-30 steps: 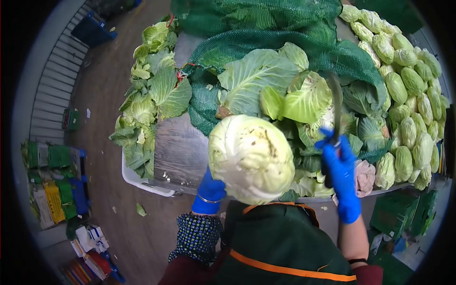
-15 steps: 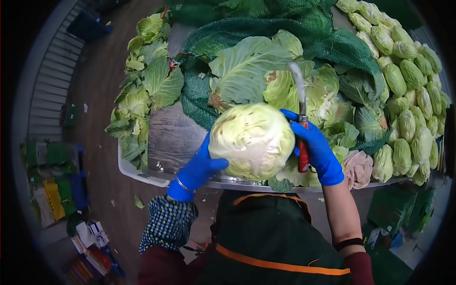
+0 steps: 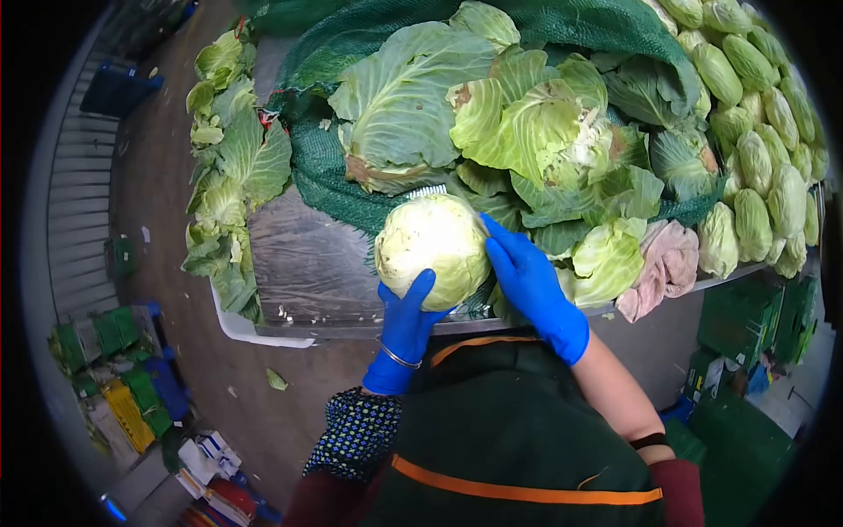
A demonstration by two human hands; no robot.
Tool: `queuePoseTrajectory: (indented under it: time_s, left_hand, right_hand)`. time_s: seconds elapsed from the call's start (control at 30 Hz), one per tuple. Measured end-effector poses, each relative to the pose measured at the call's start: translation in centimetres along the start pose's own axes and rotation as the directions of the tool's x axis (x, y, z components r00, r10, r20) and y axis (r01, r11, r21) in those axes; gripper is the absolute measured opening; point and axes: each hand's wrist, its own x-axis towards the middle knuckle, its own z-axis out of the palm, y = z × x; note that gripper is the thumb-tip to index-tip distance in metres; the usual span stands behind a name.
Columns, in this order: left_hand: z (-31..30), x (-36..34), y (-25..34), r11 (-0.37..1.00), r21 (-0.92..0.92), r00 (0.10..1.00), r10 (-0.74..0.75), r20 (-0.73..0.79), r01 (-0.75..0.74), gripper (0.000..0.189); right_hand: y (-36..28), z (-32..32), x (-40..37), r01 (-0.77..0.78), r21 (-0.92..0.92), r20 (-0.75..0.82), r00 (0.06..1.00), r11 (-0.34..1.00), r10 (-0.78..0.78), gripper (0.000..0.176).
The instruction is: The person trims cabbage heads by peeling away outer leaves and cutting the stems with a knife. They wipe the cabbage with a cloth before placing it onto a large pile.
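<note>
A trimmed pale green head of cabbage point(image 3: 430, 248) is held up near the front edge of the table. My left hand point(image 3: 407, 323), in a blue glove, cups it from the lower left, thumb across its front. Close against its right side is my right hand point(image 3: 533, 281), also blue-gloved, with index and middle fingers pressed together and the other fingers hidden. What it grips does not show; the red-handled knife is not plainly visible. A short pale ridged strip point(image 3: 425, 191) sticks out behind the cabbage's top. Large untrimmed cabbages point(image 3: 413, 97) and loose leaves point(image 3: 536, 132) lie just beyond.
Green netting point(image 3: 320, 162) spreads under the cabbages. Outer leaves point(image 3: 219, 202) are heaped along the left of the table point(image 3: 303, 255). Several trimmed oblong heads point(image 3: 755, 158) are piled at the right. A pink cloth point(image 3: 659, 268) lies by the front edge.
The cabbage has turned, and its white cut base no longer faces me. My left hand has moved right. My right hand has shifted left and tipped over; the knife it held is hidden.
</note>
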Motion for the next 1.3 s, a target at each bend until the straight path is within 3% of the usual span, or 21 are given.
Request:
queuePoseTrajectory:
  time_s: [0.1,0.13,0.23,0.27,0.4,0.43,0.5,0.57,0.63,0.67,0.7,0.77,0.83,0.87,0.97,1.0,1.03,1.1,1.13,1.23,1.3]
  left_hand:
    - [0.0,0.1,-1.4,0.993,0.080,0.995,0.087,-0.049,-0.082,0.065]
    - [0.2,0.0,-1.8,0.991,0.051,0.988,0.126,-0.088,-0.122,0.068]
    - [-1.0,0.6,-2.2,0.981,-0.017,0.977,0.193,-0.090,-0.196,0.069]
    - [-1.6,0.6,-2.4,0.978,-0.045,0.978,0.201,-0.057,-0.204,0.066]
    - [-5.2,-0.4,-2.7,0.981,-0.061,0.973,0.191,0.132,-0.184,0.074]
    - [-5.9,-0.9,-2.2,0.981,-0.065,0.973,0.191,0.128,-0.184,0.074]
    - [-6.8,-2.0,-0.7,0.933,-0.356,0.958,0.051,0.281,0.054,0.080]
    - [-6.8,-1.4,0.4,0.948,-0.317,0.934,0.098,0.344,0.017,0.083]
    - [-5.5,-1.3,2.0,0.971,-0.233,0.969,0.105,0.225,-0.052,0.086]
    - [-4.5,-1.2,3.0,0.971,-0.232,0.964,0.116,0.238,-0.060,0.086]
    - [-3.5,-1.1,4.2,0.979,-0.195,0.935,0.121,0.333,-0.057,0.086]
    - [-2.7,-1.0,5.5,0.988,-0.148,0.904,0.096,0.415,-0.037,0.085]
    - [-1.7,0.0,7.1,0.990,-0.142,0.812,0.079,0.579,0.004,0.078]
    - [-0.8,0.0,8.2,0.994,-0.110,0.784,0.067,0.617,0.002,0.075]
    - [2.6,-1.7,10.5,0.972,-0.146,0.815,0.233,0.531,-0.183,0.078]
    - [2.9,0.2,9.8,0.945,0.183,0.927,0.203,0.315,-0.269,0.084]
    - [2.3,0.8,8.6,0.947,0.177,0.930,0.206,0.305,-0.268,0.084]
    - [0.4,0.7,5.6,0.665,0.415,0.781,0.480,0.400,-0.621,0.085]
    - [0.1,1.6,4.9,0.847,0.340,0.902,0.319,0.291,-0.409,0.093]
    - [-2.5,4.1,2.2,0.715,0.534,0.890,0.315,0.331,-0.451,0.094]
    - [-3.1,4.2,1.8,0.826,0.421,0.917,0.265,0.298,-0.375,0.096]
  right_hand:
    - [1.7,0.3,1.6,-0.003,0.083,0.098,0.995,0.997,-0.005,0.037]
    - [2.4,0.4,2.2,-0.128,0.090,0.060,0.991,0.988,0.123,0.038]
    - [2.5,-0.2,3.7,-0.155,0.019,0.014,0.988,0.988,0.155,0.037]
    - [2.1,-0.8,3.7,-0.329,0.017,0.120,0.938,0.944,0.324,0.039]
    - [1.3,-0.7,2.0,-0.114,0.182,0.001,0.993,0.977,0.115,0.037]
    - [0.3,-1.9,1.8,-0.255,0.350,0.003,0.963,0.902,0.271,0.029]
    - [-1.9,-4.0,1.8,-0.460,0.640,0.090,0.840,0.615,0.534,0.022]
    - [-2.2,-4.9,2.6,-0.383,0.703,0.003,0.844,0.599,0.537,0.019]
    - [-2.2,-6.2,4.0,-0.289,0.778,-0.099,0.820,0.558,0.563,0.023]
    - [-2.5,-7.5,3.4,-0.188,0.746,-0.189,0.860,0.638,0.474,0.041]
    - [-4.6,-8.6,2.6,-0.176,0.744,-0.198,0.863,0.645,0.464,0.041]
    - [-7.6,-9.3,0.0,-0.127,0.626,-0.060,0.976,0.769,0.209,0.062]
    - [-8.8,-9.6,-1.3,-0.410,0.524,0.274,0.911,0.747,0.308,0.068]
    - [-7.7,-8.8,-0.6,-0.302,0.727,0.301,0.947,0.617,0.109,0.070]
    - [-5.1,-7.6,-2.5,-0.323,0.768,0.235,0.945,0.552,0.226,0.069]
    - [-4.4,-6.6,-3.6,-0.301,0.766,0.219,0.953,0.568,0.209,0.069]
    - [-3.9,-5.6,-4.9,-0.285,0.762,0.209,0.958,0.581,0.197,0.069]
    - [-2.7,-4.4,-6.0,-0.315,0.758,0.262,0.949,0.571,0.175,0.063]
    - [-1.0,-3.6,-6.1,-0.352,0.726,0.286,0.936,0.591,0.206,0.058]
    - [-1.8,-4.6,-4.8,-0.424,0.590,0.260,0.906,0.687,0.335,0.046]
    - [-1.9,-5.0,-3.9,-0.283,0.551,0.134,0.959,0.785,0.251,0.043]
